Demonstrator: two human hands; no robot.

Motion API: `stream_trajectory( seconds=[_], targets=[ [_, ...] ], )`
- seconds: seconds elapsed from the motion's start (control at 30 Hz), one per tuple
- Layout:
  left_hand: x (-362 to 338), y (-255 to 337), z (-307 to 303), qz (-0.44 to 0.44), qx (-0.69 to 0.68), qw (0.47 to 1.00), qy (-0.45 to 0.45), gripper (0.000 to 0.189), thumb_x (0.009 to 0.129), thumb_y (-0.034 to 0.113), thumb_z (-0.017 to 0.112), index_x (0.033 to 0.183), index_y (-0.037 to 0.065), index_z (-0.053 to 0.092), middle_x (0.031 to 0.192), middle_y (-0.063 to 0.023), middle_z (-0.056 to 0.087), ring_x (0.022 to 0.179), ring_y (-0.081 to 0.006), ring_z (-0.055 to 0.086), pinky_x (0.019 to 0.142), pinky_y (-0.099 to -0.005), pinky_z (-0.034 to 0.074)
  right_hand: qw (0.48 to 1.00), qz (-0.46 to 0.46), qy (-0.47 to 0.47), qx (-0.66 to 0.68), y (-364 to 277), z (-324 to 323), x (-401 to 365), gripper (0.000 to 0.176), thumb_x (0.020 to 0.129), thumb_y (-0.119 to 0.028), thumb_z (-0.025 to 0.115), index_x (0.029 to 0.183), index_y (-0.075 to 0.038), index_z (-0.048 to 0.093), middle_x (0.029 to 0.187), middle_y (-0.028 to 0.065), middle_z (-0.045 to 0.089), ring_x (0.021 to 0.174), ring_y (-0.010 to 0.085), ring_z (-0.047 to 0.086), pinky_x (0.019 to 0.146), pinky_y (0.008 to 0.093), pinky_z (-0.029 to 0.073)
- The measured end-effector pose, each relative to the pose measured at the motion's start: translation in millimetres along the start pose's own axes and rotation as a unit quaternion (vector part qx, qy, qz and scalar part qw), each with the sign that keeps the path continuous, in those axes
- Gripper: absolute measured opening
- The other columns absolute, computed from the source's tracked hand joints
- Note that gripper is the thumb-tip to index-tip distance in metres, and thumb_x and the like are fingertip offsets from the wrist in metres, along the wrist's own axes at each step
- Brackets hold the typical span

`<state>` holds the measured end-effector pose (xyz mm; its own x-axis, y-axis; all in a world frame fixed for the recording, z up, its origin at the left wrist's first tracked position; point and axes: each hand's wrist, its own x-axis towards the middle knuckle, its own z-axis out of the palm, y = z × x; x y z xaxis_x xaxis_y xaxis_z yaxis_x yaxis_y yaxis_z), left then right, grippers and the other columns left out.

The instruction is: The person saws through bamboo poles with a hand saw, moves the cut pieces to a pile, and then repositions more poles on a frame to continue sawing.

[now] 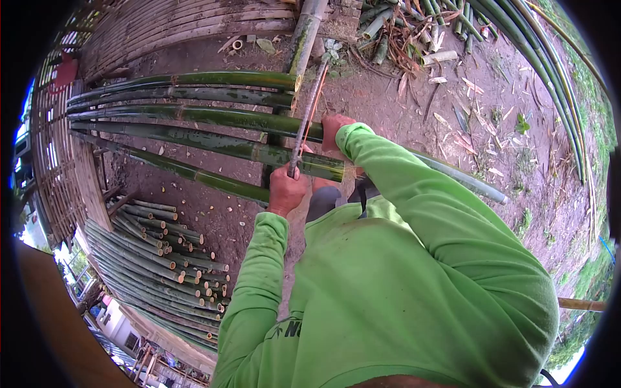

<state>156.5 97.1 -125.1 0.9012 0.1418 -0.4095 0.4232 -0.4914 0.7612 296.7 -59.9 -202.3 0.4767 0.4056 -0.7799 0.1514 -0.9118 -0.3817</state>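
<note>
My left hand point(286, 191) is closed around the near end of a long thin saw point(312, 107). Its narrow blade points away from me and lies across a green bamboo pole point(233, 118). Just right of the blade, my right hand point(336, 132) is wrapped over that same pole, whose far part runs on to the right beneath my sleeve. Nearer to me, a thicker bamboo pole point(226, 147) ends close to my left hand, with a pale yellow edge at its tip. Teeth on the saw are too small to make out.
More bamboo poles point(226, 79) lie side by side on the left, resting on a slatted bamboo rack point(52, 142). Cut poles point(155, 258) are stacked at lower left. Offcuts and dry leaves point(404, 35) lie at the back. Long poles point(550, 58) curve along the right, and chips litter the dirt.
</note>
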Motion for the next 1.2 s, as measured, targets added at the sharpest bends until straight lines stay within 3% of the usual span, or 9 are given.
stream_trajectory(
  seconds=[0.17,0.3,0.4,0.5,0.57,0.73,0.87,1.07,1.2],
  targets=[
    [-46.8,27.5,-25.6,-0.035,0.021,0.999,0.014,0.017,0.07,0.006,0.059,0.063,0.004,0.043,0.053,-0.0098,0.043,0.048,-0.0175,0.041,0.049,-0.0343,0.039,1.0,-0.014,0.006,-0.001,-1.1,-5.6,-4.7,0.045,0.066,-0.035,0.075,0.099,-0.005,0.069,0.098,0.0182,0.068,0.094,0.0329,0.067,0.083,0.0402,0.054],
    [-134.2,58.2,-73.7,-0.114,0.07,0.99,-0.034,0.018,0.07,0.006,0.058,0.061,0.004,0.042,0.052,-0.0122,0.044,0.045,-0.0255,0.045,0.048,-0.0372,0.039,1.0,0.003,0.017,-0.01,-5.4,-0.7,-5.2,0.048,0.067,-0.038,0.075,0.1,-0.005,0.069,0.101,0.0181,0.068,0.096,0.033,0.066,0.083,0.0405,0.054],
    [-128.3,81.8,-77.0,-0.164,0.051,0.984,-0.045,0.018,0.07,0.006,0.058,0.061,0.003,0.043,0.053,-0.0146,0.046,0.047,-0.0333,0.048,0.049,-0.0402,0.04,0.999,0.022,0.022,-0.007,-5.0,-0.8,-3.9,0.047,0.067,-0.039,0.076,0.099,-0.006,0.069,0.1,0.0188,0.068,0.096,0.0327,0.066,0.084,0.0409,0.054],
    [-98.8,52.3,-59.3,-0.095,0.081,0.991,-0.047,0.013,0.072,0.005,0.056,0.064,0.0,0.047,0.056,-0.0186,0.05,0.052,-0.0383,0.051,0.05,-0.0423,0.041,1.0,0.016,0.026,0.007,-4.6,-2.5,2.2,0.046,0.067,-0.039,0.076,0.099,-0.006,0.069,0.099,0.0193,0.068,0.096,0.0325,0.066,0.084,0.0413,0.054],
    [-30.5,44.5,-33.0,-0.059,0.049,0.997,-0.02,0.012,0.072,0.004,0.056,0.064,0.0,0.049,0.051,-0.0061,0.044,0.049,-0.0111,0.043,0.046,-0.0317,0.035,0.998,0.028,0.061,-0.003,-13.7,1.6,-16.7,0.046,0.067,-0.039,0.076,0.099,-0.006,0.069,0.099,0.0195,0.068,0.096,0.0322,0.066,0.084,0.0415,0.054],
    [3.7,34.7,-24.9,-0.015,0.128,0.992,0.009,0.016,0.074,0.01,0.064,0.07,0.0,0.051,0.053,-0.0071,0.047,0.049,-0.0138,0.045,0.048,-0.032,0.037,1.0,0.017,0.018,0.003,-7.7,-2.9,-7.3,0.056,0.064,-0.047,0.078,0.099,-0.005,0.069,0.098,0.0175,0.068,0.096,0.033,0.066,0.084,0.0415,0.053],
    [-25.5,58.5,-20.6,-0.019,0.04,0.999,0.005,0.036,0.073,0.028,0.078,0.081,0.004,0.051,0.056,-0.0072,0.05,0.048,-0.0208,0.047,0.05,-0.0342,0.042,0.997,0.0,0.071,0.003,-9.2,1.1,-14.9,0.06,0.064,-0.051,0.078,0.101,-0.005,0.064,0.096,0.0173,0.067,0.094,0.0329,0.066,0.082,0.0429,0.053],
    [-10.6,52.7,-13.3,-0.025,0.102,0.994,0.036,0.026,0.073,0.016,0.071,0.072,0.001,0.049,0.056,-0.0091,0.047,0.048,-0.0214,0.045,0.05,-0.0353,0.041,0.99,-0.011,0.134,-0.033,-10.0,16.7,-10.8,0.066,0.066,-0.054,0.076,0.105,-0.004,0.058,0.096,0.0174,0.066,0.093,0.0339,0.065,0.08,0.0431,0.052],
    [-98.9,66.4,-53.1,-0.049,0.136,0.989,0.043,0.014,0.071,0.007,0.059,0.068,0.001,0.047,0.055,-0.0122,0.046,0.047,-0.0246,0.045,0.05,-0.0366,0.04,0.995,-0.009,0.097,-0.031,-10.7,12.5,-12.9,0.061,0.068,-0.05,0.076,0.104,-0.003,0.059,0.095,0.0178,0.067,0.092,0.0337,0.066,0.08,0.0423,0.053]
  ],
)
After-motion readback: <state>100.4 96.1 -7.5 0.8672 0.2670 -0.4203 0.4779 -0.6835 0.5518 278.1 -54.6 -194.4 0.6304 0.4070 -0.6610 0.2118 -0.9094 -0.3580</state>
